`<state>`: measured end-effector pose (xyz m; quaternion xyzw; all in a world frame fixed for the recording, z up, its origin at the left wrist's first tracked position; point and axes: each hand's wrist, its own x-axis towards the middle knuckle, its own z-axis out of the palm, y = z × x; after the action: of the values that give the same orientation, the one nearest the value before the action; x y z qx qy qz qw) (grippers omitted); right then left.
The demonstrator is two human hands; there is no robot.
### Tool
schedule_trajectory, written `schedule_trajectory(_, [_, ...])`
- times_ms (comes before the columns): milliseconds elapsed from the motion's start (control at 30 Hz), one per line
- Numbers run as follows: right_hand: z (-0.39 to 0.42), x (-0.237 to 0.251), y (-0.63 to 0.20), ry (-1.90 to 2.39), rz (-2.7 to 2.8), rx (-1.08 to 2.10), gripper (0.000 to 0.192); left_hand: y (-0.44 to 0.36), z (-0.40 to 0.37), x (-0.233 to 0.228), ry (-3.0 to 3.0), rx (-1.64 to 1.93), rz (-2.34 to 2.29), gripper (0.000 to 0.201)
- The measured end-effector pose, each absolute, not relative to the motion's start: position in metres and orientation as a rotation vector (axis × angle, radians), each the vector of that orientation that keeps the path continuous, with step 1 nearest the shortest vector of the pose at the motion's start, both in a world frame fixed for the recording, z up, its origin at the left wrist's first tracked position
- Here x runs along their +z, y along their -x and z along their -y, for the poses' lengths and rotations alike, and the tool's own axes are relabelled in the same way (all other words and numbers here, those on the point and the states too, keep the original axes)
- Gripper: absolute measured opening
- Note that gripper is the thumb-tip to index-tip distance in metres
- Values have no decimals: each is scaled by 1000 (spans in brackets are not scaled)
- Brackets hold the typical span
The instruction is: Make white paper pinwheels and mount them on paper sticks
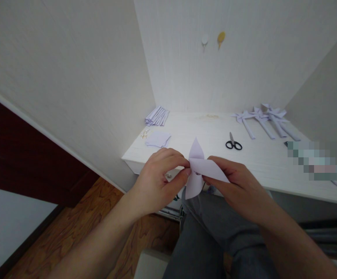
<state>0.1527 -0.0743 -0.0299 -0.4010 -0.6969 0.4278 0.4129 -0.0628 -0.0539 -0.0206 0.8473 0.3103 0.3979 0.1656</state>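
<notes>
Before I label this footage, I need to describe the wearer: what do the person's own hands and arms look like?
The ungloved left hand and ungloved right hand extend from sleeveless forearms that narrow toward the hands. No ring, watch, cable or printed marking shows on them.

Bare left hand (157, 178) arches into a thumb-and-finger pinch, bare right hand (241, 186) clasps just opposite, both bare forearms (107, 232) slanting inward!

Grey trousers (199, 234), bare forearms (107, 232).
</notes>
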Motion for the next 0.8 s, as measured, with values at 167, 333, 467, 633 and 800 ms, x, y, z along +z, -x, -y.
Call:
schedule_trajectory(167, [74,-31,-153,1051,1751,1077,17,63,50,-22,-2461,1071,-861,12])
schedule_trajectory(333, [71,-34,-153,1087,1742,1107,12,62,49,-25,-2497,1028,-871,13])
schedule_trajectory(467, [71,-35,-151,1115,1755,1085,14,63,47,-27,-2588,975,-893,14])
schedule_trajectory(633, [69,-39,-151,1136,1774,1098,17,63,46,-27,-2722,856,-946,16])
schedule_trajectory(800, [69,-42,-149,1159,1765,1133,18,61,47,-26,-2767,791,-933,18])
